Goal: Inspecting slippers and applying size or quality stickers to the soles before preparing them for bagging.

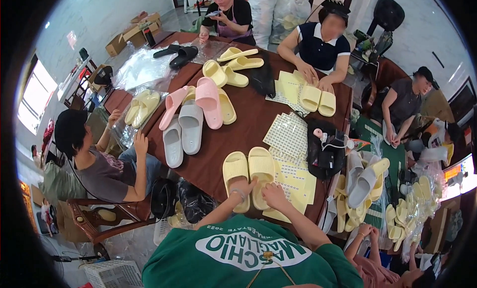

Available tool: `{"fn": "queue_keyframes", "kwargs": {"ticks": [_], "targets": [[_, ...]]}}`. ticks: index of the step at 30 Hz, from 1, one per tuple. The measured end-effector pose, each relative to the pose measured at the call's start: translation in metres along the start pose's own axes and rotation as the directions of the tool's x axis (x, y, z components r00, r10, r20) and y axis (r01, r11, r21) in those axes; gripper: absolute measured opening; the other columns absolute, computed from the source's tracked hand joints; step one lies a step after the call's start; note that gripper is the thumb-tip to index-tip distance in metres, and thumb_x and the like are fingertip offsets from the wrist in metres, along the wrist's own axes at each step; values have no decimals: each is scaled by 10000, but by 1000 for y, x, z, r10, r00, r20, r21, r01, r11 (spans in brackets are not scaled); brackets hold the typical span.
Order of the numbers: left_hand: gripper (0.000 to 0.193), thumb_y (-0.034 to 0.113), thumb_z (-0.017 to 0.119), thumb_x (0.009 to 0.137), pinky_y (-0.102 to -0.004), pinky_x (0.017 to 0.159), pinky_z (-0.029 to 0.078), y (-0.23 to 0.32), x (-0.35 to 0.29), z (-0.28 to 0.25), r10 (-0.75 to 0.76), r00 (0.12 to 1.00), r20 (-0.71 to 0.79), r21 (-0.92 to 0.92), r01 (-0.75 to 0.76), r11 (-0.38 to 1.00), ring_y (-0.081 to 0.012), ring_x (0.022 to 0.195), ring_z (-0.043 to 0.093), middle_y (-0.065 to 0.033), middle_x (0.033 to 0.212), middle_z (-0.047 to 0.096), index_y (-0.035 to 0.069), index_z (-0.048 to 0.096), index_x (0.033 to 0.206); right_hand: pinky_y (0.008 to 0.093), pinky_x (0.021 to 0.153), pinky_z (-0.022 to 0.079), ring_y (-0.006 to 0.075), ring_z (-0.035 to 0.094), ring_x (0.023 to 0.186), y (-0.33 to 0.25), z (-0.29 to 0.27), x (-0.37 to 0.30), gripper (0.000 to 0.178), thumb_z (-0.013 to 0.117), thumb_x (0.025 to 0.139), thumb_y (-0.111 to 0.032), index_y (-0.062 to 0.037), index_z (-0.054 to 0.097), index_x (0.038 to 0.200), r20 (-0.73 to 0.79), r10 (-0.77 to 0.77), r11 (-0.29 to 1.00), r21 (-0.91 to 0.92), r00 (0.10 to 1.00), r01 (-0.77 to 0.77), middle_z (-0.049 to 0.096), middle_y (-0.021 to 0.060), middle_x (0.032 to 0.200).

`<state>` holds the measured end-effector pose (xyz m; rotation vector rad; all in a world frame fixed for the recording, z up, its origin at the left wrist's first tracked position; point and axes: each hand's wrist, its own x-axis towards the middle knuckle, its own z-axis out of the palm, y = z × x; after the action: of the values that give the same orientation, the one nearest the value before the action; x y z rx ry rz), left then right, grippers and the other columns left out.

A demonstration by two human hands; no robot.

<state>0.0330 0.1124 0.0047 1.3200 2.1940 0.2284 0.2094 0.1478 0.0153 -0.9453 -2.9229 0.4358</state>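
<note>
A pair of pale yellow slides stands on the brown-covered table right before me, toes pointing away: a left slide [235,164] and a right slide [261,161]. My left hand [240,185] grips the pair, its fingers partly hidden in the left slide and its thumb reaching across to the right one. Curled at the right slide's heel is my right hand [273,194], fingertips pinched together; whatever is between them is too small to make out. Sheets of small printed stickers [294,181] lie just right of the slides, partly under my right forearm.
Grey slides [191,127], pink slides [207,103] and more yellow slides [235,78] are heaped beyond. A black bag [325,159] sits right of the sticker sheets. Co-workers sit around the table; one handles a yellow pair [311,97], another a bagged pair [142,108].
</note>
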Motion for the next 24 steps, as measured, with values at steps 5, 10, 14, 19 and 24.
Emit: {"fn": "queue_keyframes", "kwargs": {"ticks": [5,10,14,19,24], "targets": [[805,689,313,838,-419,677,516,1,-4,1,-11,1000,19,70,9,997,-342,757,658,-219,793,660,-23,688,817,380,738,421,249,517,905,-3,5,-10,184,672,716,-213,-123,570,840,-25,-2,1000,-10,1000,2,520,60,893],[829,700,279,839,-419,647,508,-4,4,8,-7,1000,5,118,6,993,-335,696,655,-199,745,659,-20,687,782,399,720,438,271,520,900,4,18,-8,182,638,705,-150,-109,557,863,-83,-16,1000,5,996,16,512,74,901],[831,710,280,835,-425,645,500,2,15,0,-17,998,67,133,8,991,-335,700,652,-197,757,659,-11,689,777,403,744,444,281,513,921,14,19,-3,254,631,671,-125,-97,534,904,-31,-47,999,-27,998,47,515,85,945],[843,716,276,831,-423,672,508,-1,24,4,-31,998,54,133,24,991,-336,751,658,-208,802,663,-20,686,819,379,809,415,257,504,913,14,15,-9,176,603,756,-150,-88,501,884,-270,-89,986,115,959,124,499,67,919],[854,718,257,828,-410,707,503,0,15,8,-55,995,82,74,49,996,-343,767,653,-209,800,663,-22,682,853,376,828,404,250,504,915,10,17,-19,176,604,755,-135,-82,491,879,-283,-85,982,136,955,128,502,64,920]]}}
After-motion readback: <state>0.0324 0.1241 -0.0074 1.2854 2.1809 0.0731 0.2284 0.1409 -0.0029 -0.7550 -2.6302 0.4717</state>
